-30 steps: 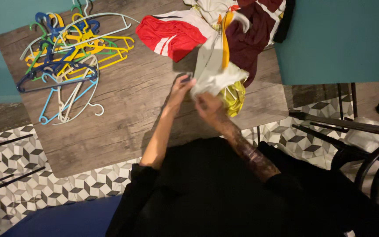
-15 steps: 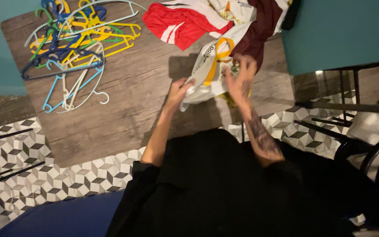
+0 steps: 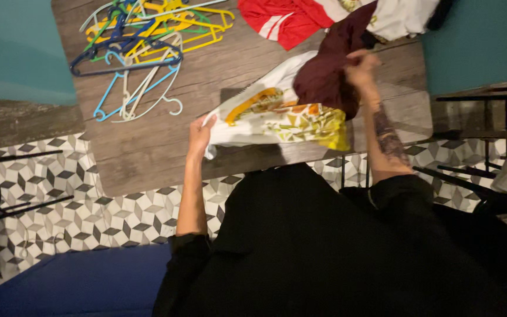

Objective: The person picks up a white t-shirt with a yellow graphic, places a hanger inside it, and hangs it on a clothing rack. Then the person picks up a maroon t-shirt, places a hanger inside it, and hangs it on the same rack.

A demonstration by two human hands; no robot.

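Hands grip tight: left hand pinches patterned garment, right hand clutches maroon cloth, which may drag off table.

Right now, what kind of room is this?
Probably a room at home used for sorting laundry: a wooden table with a heap of plastic hangers, a pile of clothes, and a patterned tile floor.

Beyond the table, your clothes pile and hangers are cropped by the top edge; the maroon garment hides your right hand's fingertips.
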